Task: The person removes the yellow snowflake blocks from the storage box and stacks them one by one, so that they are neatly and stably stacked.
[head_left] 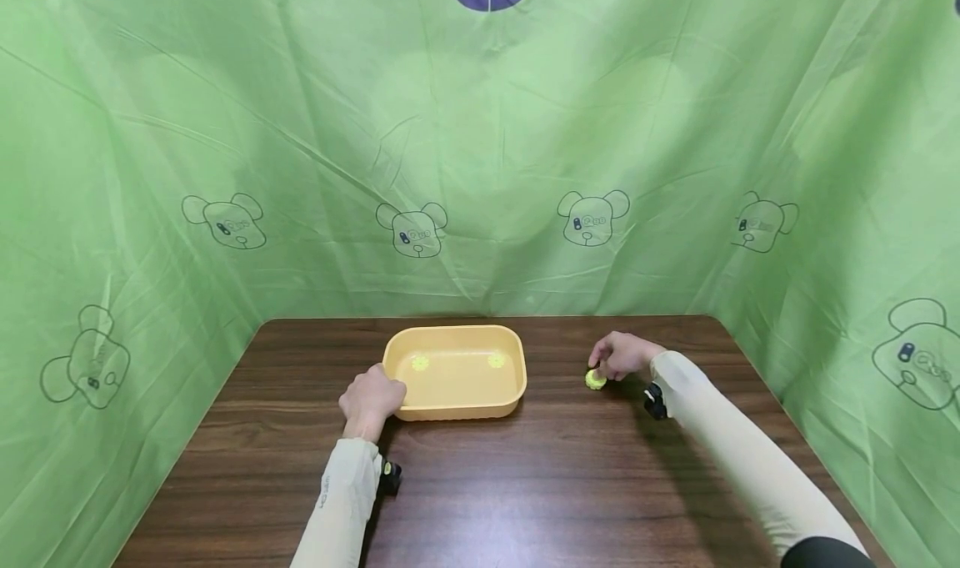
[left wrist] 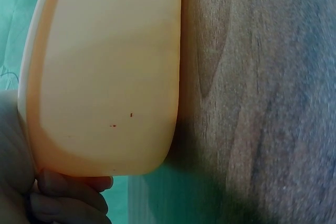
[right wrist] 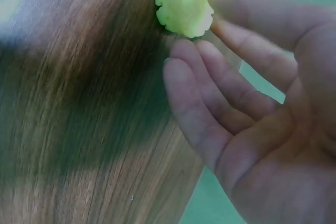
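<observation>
My left hand (head_left: 372, 395) grips the left rim of a shallow yellow plastic basin (head_left: 457, 411), thumb over the edge and fingers curled against its outer side, as the left wrist view shows. Two small yellow flower shapes (head_left: 420, 363) show inside the basin, apart from each other. Over to the right, my right hand (head_left: 626, 356) pinches a small yellow-green piece with a scalloped edge (right wrist: 185, 5) between thumb and index finger. The other fingers (right wrist: 194, 108) of that hand are loosely bent below it. The piece is low over the table; whether it touches the wood I cannot tell.
A dark brown wooden table (head_left: 517, 493) lies under both hands. Green cloth (head_left: 510, 134) printed with bear heads hangs behind the table and along both sides. The basin stands near the far edge, left of the right hand.
</observation>
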{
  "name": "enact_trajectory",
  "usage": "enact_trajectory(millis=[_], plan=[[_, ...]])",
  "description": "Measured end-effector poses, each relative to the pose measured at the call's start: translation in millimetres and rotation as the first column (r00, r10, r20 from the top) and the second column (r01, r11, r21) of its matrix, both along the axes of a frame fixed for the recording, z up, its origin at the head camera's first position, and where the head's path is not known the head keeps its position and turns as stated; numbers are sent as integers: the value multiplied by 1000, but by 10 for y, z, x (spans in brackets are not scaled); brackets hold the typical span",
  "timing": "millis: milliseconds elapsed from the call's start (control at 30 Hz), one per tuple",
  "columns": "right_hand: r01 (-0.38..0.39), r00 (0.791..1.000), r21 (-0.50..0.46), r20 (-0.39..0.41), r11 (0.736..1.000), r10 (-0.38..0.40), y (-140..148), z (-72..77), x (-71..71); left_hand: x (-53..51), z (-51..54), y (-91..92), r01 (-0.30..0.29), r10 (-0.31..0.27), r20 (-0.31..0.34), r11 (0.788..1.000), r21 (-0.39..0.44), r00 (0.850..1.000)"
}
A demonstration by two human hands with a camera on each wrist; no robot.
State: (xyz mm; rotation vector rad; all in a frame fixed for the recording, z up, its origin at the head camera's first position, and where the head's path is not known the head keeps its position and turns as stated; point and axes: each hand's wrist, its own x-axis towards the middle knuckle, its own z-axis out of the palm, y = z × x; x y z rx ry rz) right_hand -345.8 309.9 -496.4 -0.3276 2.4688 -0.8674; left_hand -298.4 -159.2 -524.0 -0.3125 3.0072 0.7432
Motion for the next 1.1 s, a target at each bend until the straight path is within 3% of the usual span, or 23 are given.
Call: enact_trajectory(millis=[133, 400, 700, 967, 1100], plan=[[-39, 999, 36, 20, 999, 38, -35, 44, 55, 5, -4, -9, 1, -1, -10, 1000, 4, 1000], [-90, 992, 177, -68, 980, 103, -81, 29, 48, 10, -5, -12, 1, -1, -11, 1000, 9, 1000], [-84, 991, 201, -86, 976, 103, -93, 19, 27, 20, 15, 5, -4, 4, 7, 1000, 10, 1000], [-89, 995, 184, -25, 979, 95, -107, 76, 37, 11, 13, 3, -4, 4, 12, 1000, 6, 1000], [-111, 994, 186, 25, 976, 108, -143, 201, 44, 6, 4, -1, -1, 0, 16, 1000, 14, 1000]])
